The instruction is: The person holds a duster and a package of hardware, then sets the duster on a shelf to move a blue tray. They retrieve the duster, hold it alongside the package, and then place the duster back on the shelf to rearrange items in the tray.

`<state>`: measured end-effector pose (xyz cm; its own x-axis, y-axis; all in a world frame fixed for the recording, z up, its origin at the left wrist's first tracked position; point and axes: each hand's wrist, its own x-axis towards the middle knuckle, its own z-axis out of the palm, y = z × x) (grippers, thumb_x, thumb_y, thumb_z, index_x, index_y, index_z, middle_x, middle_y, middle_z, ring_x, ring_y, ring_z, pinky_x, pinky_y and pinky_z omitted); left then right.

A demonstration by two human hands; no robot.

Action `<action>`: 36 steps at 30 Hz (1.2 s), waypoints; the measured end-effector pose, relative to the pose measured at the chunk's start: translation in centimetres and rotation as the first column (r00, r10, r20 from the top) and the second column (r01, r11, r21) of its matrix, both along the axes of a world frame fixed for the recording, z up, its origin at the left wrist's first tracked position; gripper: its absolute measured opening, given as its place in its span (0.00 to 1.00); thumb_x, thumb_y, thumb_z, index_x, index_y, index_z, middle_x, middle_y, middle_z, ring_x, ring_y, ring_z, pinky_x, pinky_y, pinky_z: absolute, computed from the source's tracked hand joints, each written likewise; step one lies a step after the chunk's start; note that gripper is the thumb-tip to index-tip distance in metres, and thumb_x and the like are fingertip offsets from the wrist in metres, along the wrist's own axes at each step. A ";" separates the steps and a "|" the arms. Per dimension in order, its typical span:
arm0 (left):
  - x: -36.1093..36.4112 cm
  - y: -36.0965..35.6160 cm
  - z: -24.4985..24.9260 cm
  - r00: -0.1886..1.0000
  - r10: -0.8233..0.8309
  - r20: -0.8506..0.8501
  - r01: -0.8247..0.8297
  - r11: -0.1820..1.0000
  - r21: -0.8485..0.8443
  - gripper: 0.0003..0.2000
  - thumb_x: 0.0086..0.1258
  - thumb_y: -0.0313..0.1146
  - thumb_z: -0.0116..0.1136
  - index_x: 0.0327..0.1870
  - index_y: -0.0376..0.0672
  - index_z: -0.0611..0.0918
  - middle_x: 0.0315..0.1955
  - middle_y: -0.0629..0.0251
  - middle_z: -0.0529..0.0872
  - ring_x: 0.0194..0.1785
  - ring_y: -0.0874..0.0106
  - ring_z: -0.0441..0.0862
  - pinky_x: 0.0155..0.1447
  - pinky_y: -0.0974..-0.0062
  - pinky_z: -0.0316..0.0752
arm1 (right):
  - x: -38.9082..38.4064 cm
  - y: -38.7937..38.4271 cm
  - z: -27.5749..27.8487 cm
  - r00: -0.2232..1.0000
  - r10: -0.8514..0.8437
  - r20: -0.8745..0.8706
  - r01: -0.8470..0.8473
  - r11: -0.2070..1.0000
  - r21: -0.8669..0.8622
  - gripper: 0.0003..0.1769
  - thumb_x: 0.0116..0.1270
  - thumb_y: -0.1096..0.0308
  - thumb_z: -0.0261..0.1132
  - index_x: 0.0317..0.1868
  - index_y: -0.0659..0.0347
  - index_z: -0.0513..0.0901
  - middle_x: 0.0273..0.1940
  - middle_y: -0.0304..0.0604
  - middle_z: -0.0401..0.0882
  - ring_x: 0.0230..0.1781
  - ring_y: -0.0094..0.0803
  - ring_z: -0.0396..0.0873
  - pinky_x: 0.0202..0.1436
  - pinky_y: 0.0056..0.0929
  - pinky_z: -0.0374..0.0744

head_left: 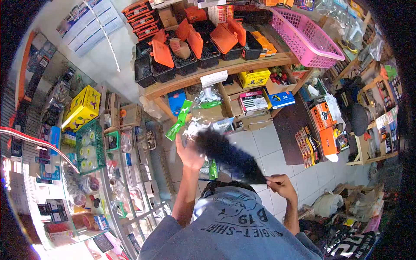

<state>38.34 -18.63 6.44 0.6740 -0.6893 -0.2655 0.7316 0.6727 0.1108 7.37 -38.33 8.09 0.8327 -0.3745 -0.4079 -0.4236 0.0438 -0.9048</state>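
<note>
My right hand (282,187) is closed around the thin end of a dark feather duster (236,159). The duster slants up and left, its fluffy, blurred tip in front of the lower shelf. My left hand (190,155) is raised at the left of that tip, its fingers at the lower end of a green-and-white packet (180,121); the fingers are partly hidden, but they appear to grip it. Behind the duster, clear plastic packs (208,96) lie in an open cardboard box. Another green packet (213,170) shows below, between my arms.
Black bins with orange lids (186,65) line the wooden shelf (225,69) above, beside a pink basket (303,37). A glass cabinet (69,190) stands at left. Boxes of tools (323,115) are at right, over a tiled floor (268,143).
</note>
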 end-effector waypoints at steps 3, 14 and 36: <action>0.0 0.0 0.3 0.998 0.027 0.056 -0.026 1.000 -0.017 0.29 0.67 0.60 0.47 0.52 0.40 0.78 0.46 0.53 0.83 0.50 0.57 0.80 0.56 0.56 0.75 | 0.2 -0.1 0.1 0.994 0.070 0.082 -0.061 0.992 -0.108 0.12 0.66 0.71 0.63 0.49 0.61 0.84 0.24 0.37 0.78 0.23 0.18 0.69 0.25 0.20 0.68; 0.9 1.0 -2.1 0.995 -0.019 0.094 0.041 0.972 -0.231 0.31 0.69 0.61 0.42 0.61 0.44 0.74 0.52 0.60 0.81 0.51 0.60 0.80 0.56 0.57 0.73 | 0.5 -0.6 -0.4 0.996 -0.012 0.089 0.023 0.992 -0.125 0.13 0.63 0.75 0.65 0.48 0.61 0.85 0.24 0.37 0.79 0.24 0.19 0.70 0.26 0.21 0.69; -1.8 -1.4 4.5 0.975 0.219 -0.023 -0.194 0.904 0.382 0.26 0.66 0.61 0.49 0.43 0.44 0.82 0.31 0.68 0.86 0.19 0.75 0.79 0.20 0.83 0.76 | 0.8 -1.0 0.0 0.979 0.139 0.152 -0.120 0.985 -0.125 0.15 0.63 0.75 0.64 0.50 0.59 0.84 0.25 0.38 0.80 0.23 0.20 0.71 0.27 0.22 0.70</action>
